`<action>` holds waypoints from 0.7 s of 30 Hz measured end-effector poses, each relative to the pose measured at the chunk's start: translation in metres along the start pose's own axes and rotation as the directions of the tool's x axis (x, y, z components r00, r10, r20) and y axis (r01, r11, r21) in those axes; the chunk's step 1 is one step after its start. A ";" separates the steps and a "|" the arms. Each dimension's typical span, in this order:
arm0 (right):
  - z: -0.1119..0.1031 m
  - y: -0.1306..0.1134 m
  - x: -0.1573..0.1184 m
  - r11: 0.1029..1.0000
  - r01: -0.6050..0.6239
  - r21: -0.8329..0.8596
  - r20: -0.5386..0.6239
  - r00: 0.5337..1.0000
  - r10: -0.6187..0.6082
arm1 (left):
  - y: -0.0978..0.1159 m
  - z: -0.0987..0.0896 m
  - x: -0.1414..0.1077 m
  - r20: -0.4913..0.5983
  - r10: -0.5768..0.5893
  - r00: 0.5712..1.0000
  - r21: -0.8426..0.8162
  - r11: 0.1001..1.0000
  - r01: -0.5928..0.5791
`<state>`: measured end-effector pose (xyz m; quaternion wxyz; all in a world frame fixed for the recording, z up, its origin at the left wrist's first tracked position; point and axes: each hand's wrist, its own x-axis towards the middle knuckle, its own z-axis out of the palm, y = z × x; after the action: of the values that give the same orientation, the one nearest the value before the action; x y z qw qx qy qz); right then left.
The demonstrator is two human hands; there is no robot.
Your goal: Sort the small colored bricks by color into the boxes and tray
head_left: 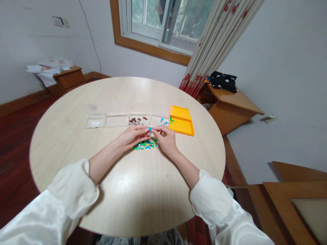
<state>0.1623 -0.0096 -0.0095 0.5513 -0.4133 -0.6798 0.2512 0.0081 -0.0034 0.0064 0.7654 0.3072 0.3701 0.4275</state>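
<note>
Both hands meet above a pile of small green, blue and pale bricks (144, 146) on the round table. Between the fingertips is a small blue brick (150, 129). My left hand (133, 136) pinches it from the left, fingers closed. From the right, my right hand (165, 139) touches it with thumb and index finger pressed together. Just beyond the hands, a clear box (129, 125) holds brown bricks, and another clear box (153, 119) holds a few blue ones. Some green bricks (171, 119) lie at the left edge of the open yellow box (182, 127).
Two more open clear boxes, one at the far left (88, 125) with a white label and one beside it (117, 120), continue the row on the round table (122, 200). Stools with cloth and papers stand beyond the table, near the window and curtain.
</note>
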 end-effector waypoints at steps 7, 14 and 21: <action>-0.001 -0.001 -0.001 0.998 0.066 -0.020 0.022 0.998 -0.066 | 0.001 0.001 -0.001 -0.002 0.006 1.000 -0.028 1.000 -0.006; -0.001 0.000 -0.002 0.996 0.071 -0.053 0.029 0.997 -0.069 | 0.002 0.001 -0.002 0.008 -0.017 1.000 -0.021 1.000 0.017; -0.002 -0.001 -0.002 0.994 0.073 -0.084 0.033 0.997 -0.070 | 0.001 0.001 -0.001 0.018 -0.013 1.000 -0.012 1.000 0.013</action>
<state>0.1641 -0.0121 -0.0088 0.5314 -0.4080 -0.7125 0.2083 0.0078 -0.0043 0.0081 0.7734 0.3040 0.3625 0.4220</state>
